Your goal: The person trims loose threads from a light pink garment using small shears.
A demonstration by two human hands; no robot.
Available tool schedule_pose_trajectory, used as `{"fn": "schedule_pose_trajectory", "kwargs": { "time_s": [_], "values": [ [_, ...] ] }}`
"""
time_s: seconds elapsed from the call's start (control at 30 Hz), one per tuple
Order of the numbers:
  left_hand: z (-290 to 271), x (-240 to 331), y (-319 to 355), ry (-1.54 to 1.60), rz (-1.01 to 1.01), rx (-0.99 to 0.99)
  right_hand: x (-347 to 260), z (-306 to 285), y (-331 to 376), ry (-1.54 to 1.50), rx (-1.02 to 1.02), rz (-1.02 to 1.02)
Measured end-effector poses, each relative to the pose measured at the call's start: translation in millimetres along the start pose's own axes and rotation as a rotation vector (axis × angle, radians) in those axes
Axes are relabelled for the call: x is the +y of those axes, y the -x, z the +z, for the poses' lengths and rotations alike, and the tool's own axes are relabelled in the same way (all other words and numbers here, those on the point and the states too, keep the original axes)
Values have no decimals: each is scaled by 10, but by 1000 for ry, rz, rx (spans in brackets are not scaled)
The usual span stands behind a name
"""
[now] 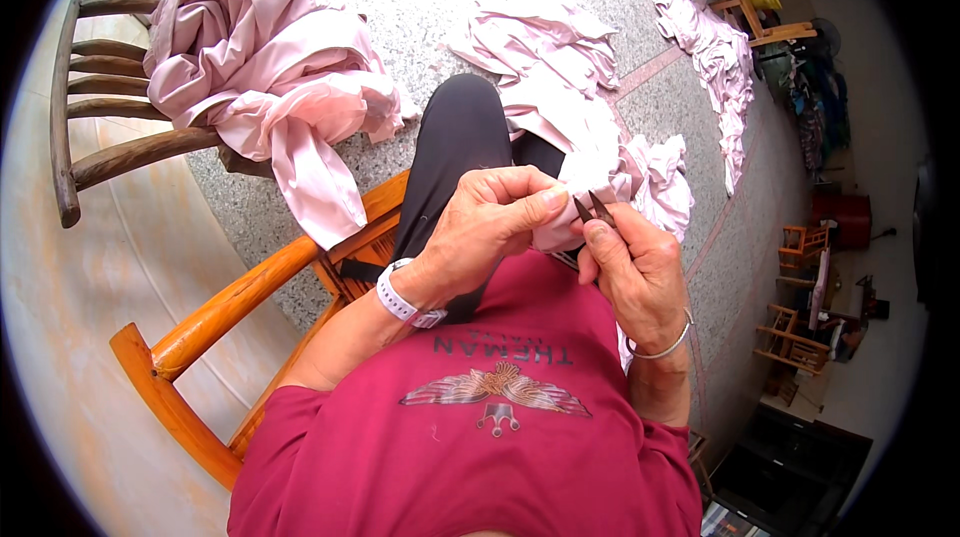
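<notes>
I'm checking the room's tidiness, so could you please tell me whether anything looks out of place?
Possibly the crumpled pink cloth at the upper right: it seems to trail across the speckled floor, where it could get dirty. I see no spill.

The cloth (pixel 600 165) is plain pale pink, bleaching almost to white in its brighter folds; the heap (pixel 270 57) to the left shares that pink, as does the far pile (pixel 715 67). The snips (pixel 601 208) are dark, near black. The shirt (pixel 480 477) is deep raspberry red, its print (pixel 500 387) a winged bird in silvery grey and tan, with dark lettering. The trousers (pixel 455 137) are black, the watch strap (pixel 393 299) whitish lilac, the bracelet (pixel 662 350) silvery. The near chair (pixel 230 312) is glossy orange-brown, the old chair (pixel 140 159) a duller, darker brown. The floor (pixel 255 227) is speckled grey, crossed by dull pink stripes; the wall (pixel 110 267) is creamy white with soft orange streaks
</notes>
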State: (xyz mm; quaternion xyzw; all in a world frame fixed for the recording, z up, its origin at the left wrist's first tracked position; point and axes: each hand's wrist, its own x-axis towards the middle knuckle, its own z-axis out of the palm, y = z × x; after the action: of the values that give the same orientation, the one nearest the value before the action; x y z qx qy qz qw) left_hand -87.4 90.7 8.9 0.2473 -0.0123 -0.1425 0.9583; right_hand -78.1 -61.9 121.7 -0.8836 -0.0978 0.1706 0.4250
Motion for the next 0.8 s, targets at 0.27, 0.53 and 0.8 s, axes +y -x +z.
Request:
{"fn": "schedule_pose_trajectory", "kwargs": {
  "time_s": [0.27,0.53,0.8],
  "values": [
    [28,22,39,-60,-53,35,63,-55,-29,-244,39,80],
    [62,100,22,47,56,-46,-67,-154,17,-50,-43,56],
    [46,102,26,24,48,-46,-94,-135,-9,65,-56,-19]
  ]
}}
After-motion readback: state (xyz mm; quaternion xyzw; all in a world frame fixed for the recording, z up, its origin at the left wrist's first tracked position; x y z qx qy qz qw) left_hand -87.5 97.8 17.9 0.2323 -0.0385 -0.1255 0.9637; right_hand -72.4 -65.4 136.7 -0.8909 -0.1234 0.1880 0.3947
